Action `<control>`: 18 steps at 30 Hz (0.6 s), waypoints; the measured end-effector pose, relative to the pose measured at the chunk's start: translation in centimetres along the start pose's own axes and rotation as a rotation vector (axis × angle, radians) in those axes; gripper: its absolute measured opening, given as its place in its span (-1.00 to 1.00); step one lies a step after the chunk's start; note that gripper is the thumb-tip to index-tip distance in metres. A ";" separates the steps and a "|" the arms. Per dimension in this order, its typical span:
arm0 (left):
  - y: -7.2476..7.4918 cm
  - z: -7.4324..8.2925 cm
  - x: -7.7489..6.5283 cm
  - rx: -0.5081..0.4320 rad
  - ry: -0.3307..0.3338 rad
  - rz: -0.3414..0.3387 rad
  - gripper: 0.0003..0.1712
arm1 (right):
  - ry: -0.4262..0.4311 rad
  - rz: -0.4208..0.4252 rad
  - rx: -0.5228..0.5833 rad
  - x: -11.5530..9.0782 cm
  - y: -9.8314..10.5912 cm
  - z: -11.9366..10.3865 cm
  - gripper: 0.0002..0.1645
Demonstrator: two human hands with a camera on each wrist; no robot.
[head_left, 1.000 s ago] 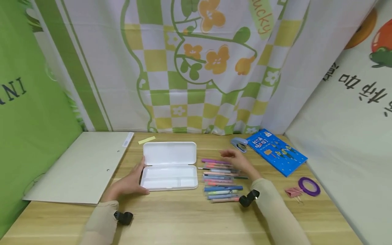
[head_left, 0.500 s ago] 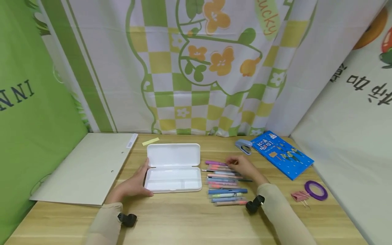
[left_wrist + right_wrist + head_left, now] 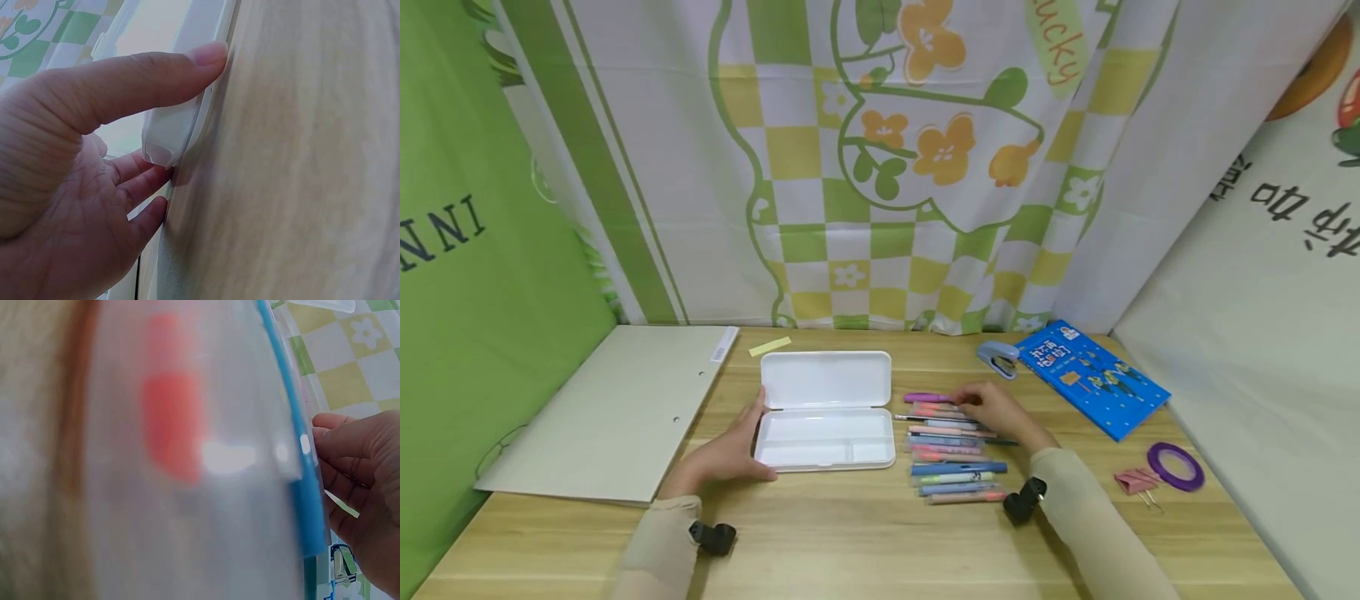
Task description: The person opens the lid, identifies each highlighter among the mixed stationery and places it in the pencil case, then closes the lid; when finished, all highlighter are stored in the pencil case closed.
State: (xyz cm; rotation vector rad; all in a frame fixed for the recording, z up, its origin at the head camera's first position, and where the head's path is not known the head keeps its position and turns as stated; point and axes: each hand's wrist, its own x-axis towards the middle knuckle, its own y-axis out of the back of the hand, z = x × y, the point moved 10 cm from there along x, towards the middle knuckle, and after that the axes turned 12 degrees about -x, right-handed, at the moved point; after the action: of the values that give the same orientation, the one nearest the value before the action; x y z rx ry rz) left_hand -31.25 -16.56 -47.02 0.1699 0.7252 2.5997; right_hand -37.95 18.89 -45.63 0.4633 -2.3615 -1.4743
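Note:
A white pencil case (image 3: 825,440) lies with its lid folded back on the table. My left hand (image 3: 730,446) holds its left end, thumb at the front corner and fingers along the side; the left wrist view shows the thumb (image 3: 156,78) over the case's edge. To the right of the case, several pens and markers (image 3: 958,469) lie side by side in a column. My right hand (image 3: 996,410) is at the far end of that column, thumb and forefinger pinching the right end of a purple pen (image 3: 925,398). In the right wrist view, near markers partly hide its fingertips.
A large cream folder (image 3: 610,408) lies left, with yellow sticky notes (image 3: 770,346) near its corner. Behind my right hand are a blue stapler (image 3: 998,358) and a blue book (image 3: 1093,379). A pink binder clip (image 3: 1137,481) and purple tape roll (image 3: 1176,467) lie at right.
My right hand has come down from above the far end of the pens to the purple pen's right end. The left hand stays at the pencil case. The head view has shifted slightly.

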 end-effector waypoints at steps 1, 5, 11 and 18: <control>0.0 0.0 0.0 0.003 0.000 0.000 0.57 | -0.002 -0.002 0.003 0.0 0.0 0.0 -0.82; 0.0 0.1 0.0 0.006 0.003 -0.002 0.56 | -0.016 -0.003 0.015 0.0 -0.1 0.1 -0.83; -0.1 0.4 -0.1 -0.001 0.003 -0.006 0.56 | -0.020 0.027 0.047 0.0 0.5 -0.5 -0.86; 0.0 0.0 -0.1 0.016 0.000 -0.002 0.56 | 0.046 0.034 0.124 0.4 1.3 -3.8 -0.84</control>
State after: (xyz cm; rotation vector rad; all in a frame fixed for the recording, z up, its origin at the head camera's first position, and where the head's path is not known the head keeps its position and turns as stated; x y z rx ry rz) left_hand -31.20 -16.59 -46.98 0.1735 0.7453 2.5924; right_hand -36.76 16.21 -42.87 0.4797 -2.4217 -1.2944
